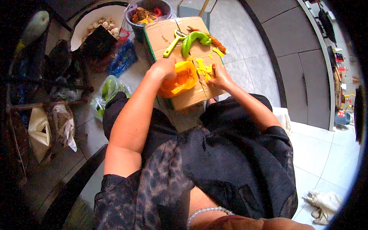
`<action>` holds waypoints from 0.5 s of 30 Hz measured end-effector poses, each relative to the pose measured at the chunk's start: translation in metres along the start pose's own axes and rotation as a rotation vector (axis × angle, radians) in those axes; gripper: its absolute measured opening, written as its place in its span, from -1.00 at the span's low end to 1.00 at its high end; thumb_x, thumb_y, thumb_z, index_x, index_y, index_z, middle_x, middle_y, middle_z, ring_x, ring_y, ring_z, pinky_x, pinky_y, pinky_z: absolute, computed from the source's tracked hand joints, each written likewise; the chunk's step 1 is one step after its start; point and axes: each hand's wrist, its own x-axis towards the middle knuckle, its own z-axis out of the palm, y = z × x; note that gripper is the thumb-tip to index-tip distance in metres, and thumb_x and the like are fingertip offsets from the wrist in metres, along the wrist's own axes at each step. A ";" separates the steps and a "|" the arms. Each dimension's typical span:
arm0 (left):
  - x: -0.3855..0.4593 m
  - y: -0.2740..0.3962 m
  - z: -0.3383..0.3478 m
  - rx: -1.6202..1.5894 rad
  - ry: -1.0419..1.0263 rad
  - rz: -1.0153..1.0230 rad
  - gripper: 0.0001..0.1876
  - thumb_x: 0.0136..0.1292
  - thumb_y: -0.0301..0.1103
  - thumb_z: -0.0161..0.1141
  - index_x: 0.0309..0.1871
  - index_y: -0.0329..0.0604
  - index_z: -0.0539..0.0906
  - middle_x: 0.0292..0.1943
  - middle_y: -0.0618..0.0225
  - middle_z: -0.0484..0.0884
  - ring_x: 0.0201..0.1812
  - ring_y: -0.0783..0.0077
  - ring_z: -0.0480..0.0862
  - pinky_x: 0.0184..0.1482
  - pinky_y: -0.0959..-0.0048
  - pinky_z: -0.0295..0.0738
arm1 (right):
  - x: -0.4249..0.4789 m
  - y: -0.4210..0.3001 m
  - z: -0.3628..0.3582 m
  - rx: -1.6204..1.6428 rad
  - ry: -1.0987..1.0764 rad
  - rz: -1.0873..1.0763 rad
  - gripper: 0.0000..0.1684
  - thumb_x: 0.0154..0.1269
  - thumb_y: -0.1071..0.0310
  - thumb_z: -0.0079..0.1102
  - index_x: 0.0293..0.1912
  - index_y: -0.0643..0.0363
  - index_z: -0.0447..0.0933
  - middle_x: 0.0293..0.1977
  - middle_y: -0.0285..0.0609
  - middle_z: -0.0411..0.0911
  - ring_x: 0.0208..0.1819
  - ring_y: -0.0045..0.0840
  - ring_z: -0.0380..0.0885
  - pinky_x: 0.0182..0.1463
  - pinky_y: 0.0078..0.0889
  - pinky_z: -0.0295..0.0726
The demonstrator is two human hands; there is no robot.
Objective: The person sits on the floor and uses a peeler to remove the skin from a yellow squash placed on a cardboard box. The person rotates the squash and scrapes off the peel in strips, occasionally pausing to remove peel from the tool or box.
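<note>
My left hand grips a hollowed piece of orange pumpkin by its left side, above the near part of a cardboard box. The cut opening and its stringy inside face up and to the right. My right hand is at the box's right side, fingers curled around some yellow peelings; more of these lie beside it on the cardboard. Farther back are a green-handled peeler, a curved green pepper and a thin orange-brown carrot.
Behind the box stands a dark bin with scraps in it. Garlic bulbs fill part of a white round container to the left. A plastic bag of green vegetables sits by my left knee. Grey cabinets line the right side.
</note>
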 end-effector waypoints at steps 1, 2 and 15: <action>0.000 -0.002 0.000 -0.001 -0.011 0.000 -0.57 -0.08 -0.41 0.18 -0.04 -0.21 0.48 -0.06 0.00 0.54 0.02 0.11 0.52 0.04 0.28 0.42 | 0.007 -0.003 -0.001 0.012 -0.011 -0.018 -0.21 -0.32 0.28 0.45 -0.04 0.32 0.29 -0.13 0.15 0.36 -0.03 -0.09 0.35 0.03 -0.23 0.37; 0.001 -0.004 0.001 -0.003 -0.007 0.001 -0.57 -0.08 -0.41 0.18 -0.04 -0.21 0.48 -0.06 0.00 0.54 0.01 0.10 0.52 0.04 0.27 0.42 | 0.015 -0.006 -0.001 0.024 -0.023 -0.037 -0.22 -0.32 0.28 0.45 -0.05 0.32 0.30 -0.13 0.16 0.36 -0.02 -0.07 0.34 0.04 -0.22 0.36; -0.001 -0.004 0.003 -0.041 -0.005 -0.028 -0.59 -0.04 -0.42 0.16 -0.03 -0.19 0.47 -0.08 0.05 0.56 0.00 0.13 0.54 0.01 0.27 0.45 | 0.025 -0.049 -0.006 -0.201 -0.127 -0.169 0.13 -0.40 0.24 0.51 0.24 -0.15 0.10 0.12 0.08 0.16 0.14 -0.01 0.24 0.17 -0.17 0.33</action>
